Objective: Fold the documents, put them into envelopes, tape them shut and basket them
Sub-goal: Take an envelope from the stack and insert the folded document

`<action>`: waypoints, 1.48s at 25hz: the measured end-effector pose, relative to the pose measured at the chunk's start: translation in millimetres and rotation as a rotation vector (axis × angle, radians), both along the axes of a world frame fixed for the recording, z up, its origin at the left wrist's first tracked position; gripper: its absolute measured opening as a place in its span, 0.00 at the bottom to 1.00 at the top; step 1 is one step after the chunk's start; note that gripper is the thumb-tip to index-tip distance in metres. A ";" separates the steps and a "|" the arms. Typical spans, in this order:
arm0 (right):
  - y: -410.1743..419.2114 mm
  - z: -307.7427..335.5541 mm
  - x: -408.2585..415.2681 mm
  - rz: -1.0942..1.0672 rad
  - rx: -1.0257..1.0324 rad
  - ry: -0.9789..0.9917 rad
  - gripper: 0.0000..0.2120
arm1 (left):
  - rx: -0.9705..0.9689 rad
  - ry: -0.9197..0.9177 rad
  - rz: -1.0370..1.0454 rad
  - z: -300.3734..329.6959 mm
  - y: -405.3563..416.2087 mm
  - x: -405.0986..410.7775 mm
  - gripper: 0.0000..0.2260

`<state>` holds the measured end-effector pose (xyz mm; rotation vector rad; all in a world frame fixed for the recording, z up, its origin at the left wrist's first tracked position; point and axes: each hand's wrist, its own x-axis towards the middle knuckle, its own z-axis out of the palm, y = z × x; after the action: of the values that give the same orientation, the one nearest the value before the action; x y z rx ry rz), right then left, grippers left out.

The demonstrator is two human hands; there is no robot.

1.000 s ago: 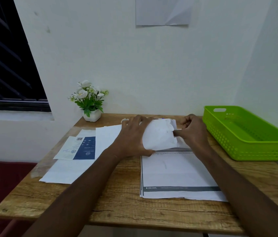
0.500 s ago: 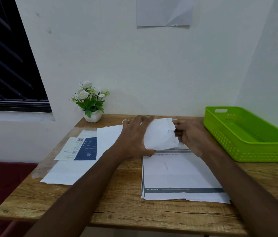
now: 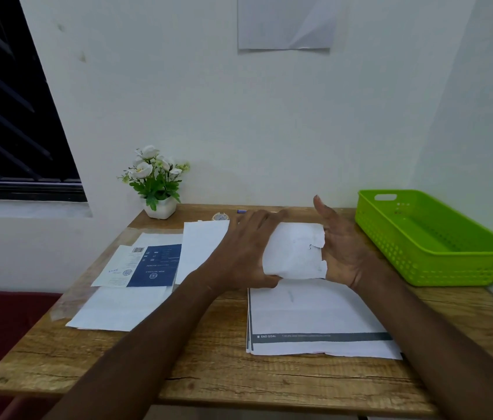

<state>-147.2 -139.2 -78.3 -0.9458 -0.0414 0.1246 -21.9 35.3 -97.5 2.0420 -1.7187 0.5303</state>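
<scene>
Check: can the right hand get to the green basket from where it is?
Probably yes. The right hand is open beside the white envelope, and only bare table lies between it and the green basket, whose top is open.

Dim, soft light; wide-angle edge warping

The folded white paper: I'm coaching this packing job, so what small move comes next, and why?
Probably carry the folded white paper to the envelopes on the left. The left hand grips it above the document stack; the right hand is open beside it.
</scene>
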 end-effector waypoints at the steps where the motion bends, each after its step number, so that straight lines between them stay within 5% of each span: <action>1: 1.0 -0.9 -0.1 0.028 0.015 -0.015 0.35 | 0.004 -0.003 -0.011 -0.3 -0.5 -0.9 0.50; 14: -0.4 -12.5 3.5 -0.050 -0.052 -0.062 0.40 | 0.026 0.017 -0.053 4.2 -0.3 -8.1 0.49; 20: -6.6 -10.0 1.7 0.006 0.011 -0.095 0.43 | 0.145 -0.117 0.156 8.4 7.9 6.1 0.59; 31: -27.7 0.1 2.8 -0.018 -0.045 -0.098 0.39 | 0.053 -0.066 0.202 6.2 17.1 28.3 0.44; 34: -44.9 7.5 2.1 -0.272 -0.293 -0.010 0.35 | 0.083 0.013 0.228 5.6 24.1 41.0 0.43; 37: -55.3 1.1 1.3 -0.655 -0.617 0.151 0.15 | 0.115 0.079 0.252 6.1 29.1 51.4 0.45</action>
<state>-145.9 -194.5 -77.2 -1.5141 0.4678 -0.4219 29.6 64.4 -91.4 2.3457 -1.4873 0.4288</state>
